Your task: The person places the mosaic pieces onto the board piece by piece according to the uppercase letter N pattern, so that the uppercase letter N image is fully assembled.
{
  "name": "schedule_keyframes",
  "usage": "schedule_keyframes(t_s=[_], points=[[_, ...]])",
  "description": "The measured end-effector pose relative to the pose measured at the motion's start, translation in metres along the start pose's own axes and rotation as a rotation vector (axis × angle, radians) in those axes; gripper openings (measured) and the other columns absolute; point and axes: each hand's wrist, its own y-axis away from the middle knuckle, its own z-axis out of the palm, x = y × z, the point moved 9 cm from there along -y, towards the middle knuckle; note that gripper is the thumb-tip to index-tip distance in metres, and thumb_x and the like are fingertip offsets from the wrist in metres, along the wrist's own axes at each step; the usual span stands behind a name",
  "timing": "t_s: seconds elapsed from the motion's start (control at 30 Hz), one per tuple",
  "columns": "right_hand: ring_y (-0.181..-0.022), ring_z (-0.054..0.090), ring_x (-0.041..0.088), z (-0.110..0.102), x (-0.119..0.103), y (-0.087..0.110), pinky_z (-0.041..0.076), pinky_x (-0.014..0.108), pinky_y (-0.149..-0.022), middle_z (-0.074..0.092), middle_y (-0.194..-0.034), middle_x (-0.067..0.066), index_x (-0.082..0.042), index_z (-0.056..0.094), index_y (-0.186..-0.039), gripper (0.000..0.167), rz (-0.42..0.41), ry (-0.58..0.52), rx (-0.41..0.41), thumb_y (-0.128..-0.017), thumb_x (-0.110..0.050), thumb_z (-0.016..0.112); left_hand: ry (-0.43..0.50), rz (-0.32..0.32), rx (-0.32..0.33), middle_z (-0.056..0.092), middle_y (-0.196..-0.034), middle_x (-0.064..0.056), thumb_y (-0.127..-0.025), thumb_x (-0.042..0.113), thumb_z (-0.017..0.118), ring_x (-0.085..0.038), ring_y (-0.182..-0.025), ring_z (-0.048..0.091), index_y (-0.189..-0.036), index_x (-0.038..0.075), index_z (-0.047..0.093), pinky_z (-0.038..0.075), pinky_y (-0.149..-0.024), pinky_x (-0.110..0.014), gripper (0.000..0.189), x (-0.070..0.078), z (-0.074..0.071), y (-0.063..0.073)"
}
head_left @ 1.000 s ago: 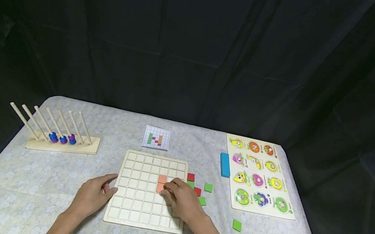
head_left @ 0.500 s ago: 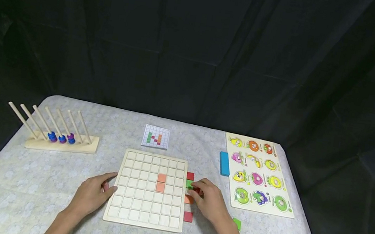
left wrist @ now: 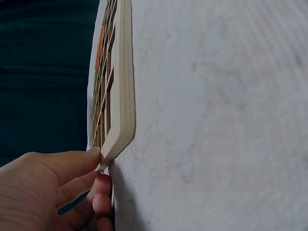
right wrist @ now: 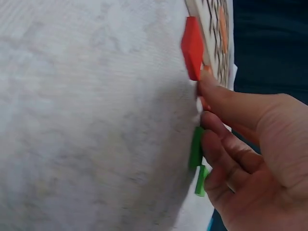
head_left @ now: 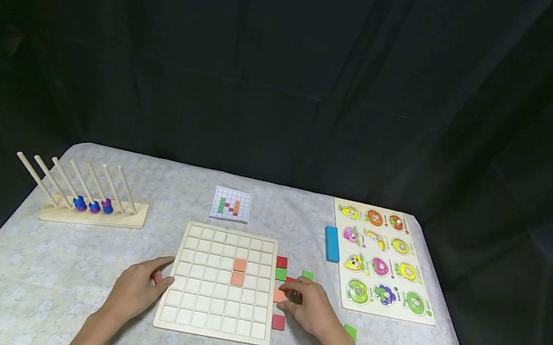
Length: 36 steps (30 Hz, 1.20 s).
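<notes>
A pale wooden grid board (head_left: 207, 305) lies in front of me, with two orange tiles (head_left: 237, 278) in neighbouring cells of one column. My left hand (head_left: 137, 289) pinches the board's left edge; in the left wrist view its thumb lies on the rim (left wrist: 111, 147) and its fingers sit beside and under it. Right of the board, my right hand (head_left: 314, 310) pinches a loose orange tile (head_left: 280, 296) between thumb and index finger. Around it lie a red tile (right wrist: 193, 48) on the thumb's side and green tiles (right wrist: 196, 148) by the other fingers, some partly hidden by the hand.
A small pattern card (head_left: 231, 204) lies beyond the board. Wooden pegs on a base (head_left: 95, 216) with blue and purple beads stand at the left. To the right are a blue block (head_left: 332, 244), a fruit puzzle board (head_left: 386, 261) and a stray green tile (head_left: 351, 331).
My right hand has left the second orange tile on the board and moved right to the loose tiles, then slightly nearer me onto an orange one. My left hand stays at the board's edge.
</notes>
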Motion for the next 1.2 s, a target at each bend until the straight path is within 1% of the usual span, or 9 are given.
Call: schedule_keyframes(t_s=[0.13,0.23,0.47,0.6,0.67,0.77,1.0,1.1,1.2], points=[[-0.067,0.046,0.003,0.001,0.003,0.001,0.042,0.020,-0.061,0.060,-0.082,-0.010,-0.014,0.077,-0.099,0.022,0.022,-0.006,0.029,-0.079,-0.018,0.084,0.002,-0.002,0.004,0.057,-0.069,0.003,-0.089,0.019,0.073,-0.009,-0.054,0.043,-0.134,0.006,0.064,0.034,-0.049,-0.024,0.047,-0.001,0.000,0.000],[-0.067,0.045,0.002,0.001,0.003,0.003,0.042,0.019,-0.061,0.060,-0.083,-0.011,-0.014,0.077,-0.099,0.021,0.004,0.019,0.054,-0.080,-0.021,0.083,0.004,-0.004,0.005,0.057,-0.070,0.003,-0.089,0.019,0.073,-0.009,-0.055,0.043,-0.134,0.007,0.064,0.034,-0.050,-0.024,0.047,-0.002,0.000,-0.001],[-0.070,0.046,0.000,0.001,-0.006,0.011,0.044,0.018,-0.064,0.060,-0.087,-0.010,-0.012,0.076,-0.102,0.023,-0.116,0.125,0.117,-0.084,-0.026,0.080,0.011,-0.003,0.005,0.057,-0.070,0.003,-0.090,0.019,0.073,-0.009,-0.055,0.043,-0.134,0.007,0.064,0.034,-0.049,-0.024,0.047,-0.003,0.000,0.000],[-0.075,0.050,0.001,0.001,-0.012,0.014,0.048,0.021,-0.068,0.062,-0.090,-0.006,-0.010,0.075,-0.101,0.021,-0.188,0.188,0.143,-0.086,-0.024,0.078,0.011,-0.002,0.005,0.057,-0.070,0.003,-0.090,0.019,0.073,-0.009,-0.055,0.043,-0.134,0.007,0.064,0.034,-0.050,-0.024,0.047,-0.003,0.000,0.000],[-0.076,0.053,0.003,0.001,-0.014,0.015,0.050,0.022,-0.069,0.063,-0.091,-0.005,-0.009,0.074,-0.101,0.020,-0.206,0.201,0.142,-0.087,-0.023,0.078,0.009,-0.004,0.004,0.057,-0.070,0.003,-0.090,0.020,0.073,-0.009,-0.055,0.043,-0.134,0.008,0.064,0.034,-0.050,-0.024,0.047,-0.003,0.001,0.000],[-0.077,0.053,0.003,0.001,-0.014,0.015,0.050,0.022,-0.069,0.062,-0.091,-0.004,-0.009,0.072,-0.101,0.019,-0.201,0.203,0.127,-0.088,-0.022,0.077,0.008,-0.009,0.003,0.057,-0.070,0.003,-0.090,0.020,0.073,-0.009,-0.056,0.043,-0.134,0.007,0.064,0.034,-0.050,-0.024,0.047,-0.003,0.001,0.000],[-0.072,0.043,0.003,-0.003,-0.011,0.011,0.042,0.019,-0.064,0.054,-0.087,-0.007,-0.007,0.071,-0.105,0.021,-0.146,0.197,0.127,-0.090,-0.021,0.075,0.010,-0.010,0.003,0.057,-0.070,0.003,-0.090,0.019,0.072,-0.009,-0.055,0.043,-0.134,0.007,0.064,0.034,-0.050,-0.024,0.047,-0.002,-0.001,0.002],[-0.072,0.044,0.002,-0.006,-0.018,0.008,0.043,0.018,-0.064,0.055,-0.088,-0.007,-0.008,0.071,-0.105,0.020,-0.148,0.183,0.152,-0.092,-0.022,0.073,0.010,-0.008,0.003,0.057,-0.070,0.003,-0.090,0.019,0.072,-0.009,-0.055,0.043,-0.134,0.007,0.064,0.034,-0.050,-0.024,0.047,-0.001,-0.002,0.002],[-0.074,0.046,0.002,-0.008,-0.031,0.006,0.044,0.019,-0.065,0.058,-0.091,-0.006,-0.008,0.071,-0.105,0.020,-0.168,0.176,0.183,-0.092,-0.024,0.072,0.016,-0.005,0.004,0.057,-0.070,0.003,-0.090,0.019,0.073,-0.009,-0.056,0.043,-0.133,0.006,0.064,0.034,-0.049,-0.023,0.046,-0.001,-0.001,0.000]])
